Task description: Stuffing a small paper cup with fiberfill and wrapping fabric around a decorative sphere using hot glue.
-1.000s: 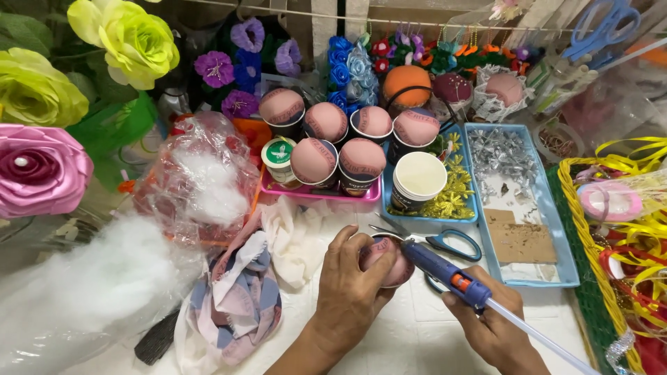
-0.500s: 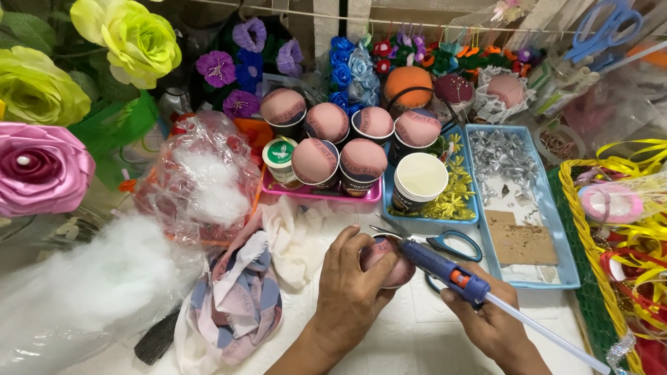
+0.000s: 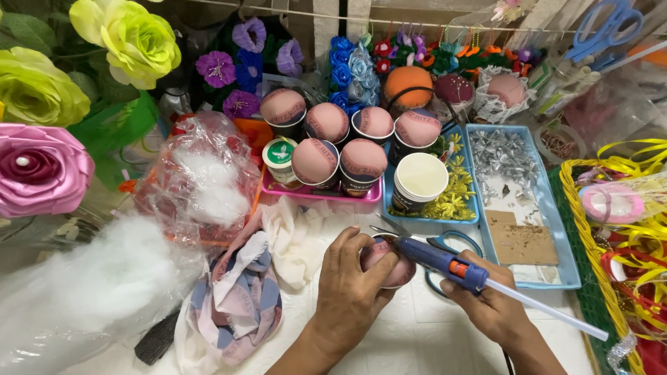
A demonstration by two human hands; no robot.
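Roughly by size, largest first.

White fibre stuffing in clear plastic wrap (image 3: pixel 90 292): fills the near left corner of the white table (image 3: pixel 410 340).

Large fabric roses: one pink (image 3: pixel 38 170), two yellow-green (image 3: pixel 128 38), along the left edge.

Crumpled clear bag with more white stuffing (image 3: pixel 201 180): just right of the roses.

Light blue plastic tray (image 3: pixel 556 229): far right of my hands, holding silver bows and a brown card piece.

Pink tray (image 3: pixel 319 194): carries dark paper cups capped with rounded pink fabric (image 3: pixel 314 161); four more of these cups stand behind it.

Heap of pink, blue and white fabric scraps (image 3: pixel 236 292): just left of my left wrist.

Left hand (image 3: pixel 351 292): closed around a small cup topped with a pink fabric dome (image 3: pixel 389 260), thumb and fingers wrapping its near side. The cup sits low at the table's middle, tilted toward the right.

Right hand (image 3: pixel 490 309): clamped on a blue glue gun with an orange trigger (image 3: pixel 441 259). A clear glue stick (image 3: pixel 549 310) juts from its back toward the lower right. The nozzle touches the cup's upper right rim.

White-lidded paper cup (image 3: pixel 419 180): upright in a second blue tray among gold trimmings.

Blue-handled scissors (image 3: pixel 445 242): flat on the table, partly hidden behind the glue gun.
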